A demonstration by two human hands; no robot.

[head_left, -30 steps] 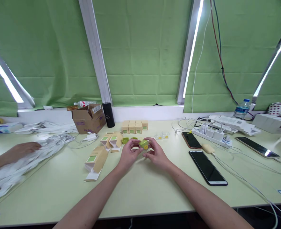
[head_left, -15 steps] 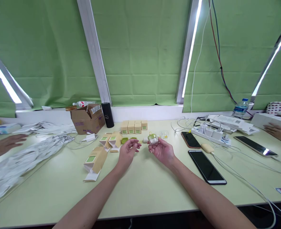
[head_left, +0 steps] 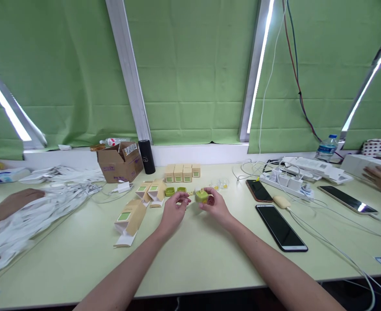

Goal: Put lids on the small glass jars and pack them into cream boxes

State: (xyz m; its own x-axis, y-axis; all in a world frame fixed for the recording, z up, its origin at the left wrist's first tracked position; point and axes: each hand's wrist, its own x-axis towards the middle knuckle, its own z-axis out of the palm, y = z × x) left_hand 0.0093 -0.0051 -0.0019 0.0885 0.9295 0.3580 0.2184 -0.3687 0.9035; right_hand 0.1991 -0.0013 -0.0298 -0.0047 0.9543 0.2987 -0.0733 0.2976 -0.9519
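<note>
Head view shows the right hand (head_left: 217, 206) pinching the green piece (head_left: 201, 195) by its side over the table (head_left: 190, 259), while the left hand (head_left: 174, 211), apart from the right, curls just beside it, whether on anything I cannot tell. A light, steady pinch that leaves the near side free should suit this handling. Earlier the piece's clear part showed; now its green top does, the right hand having rolled over.
</note>
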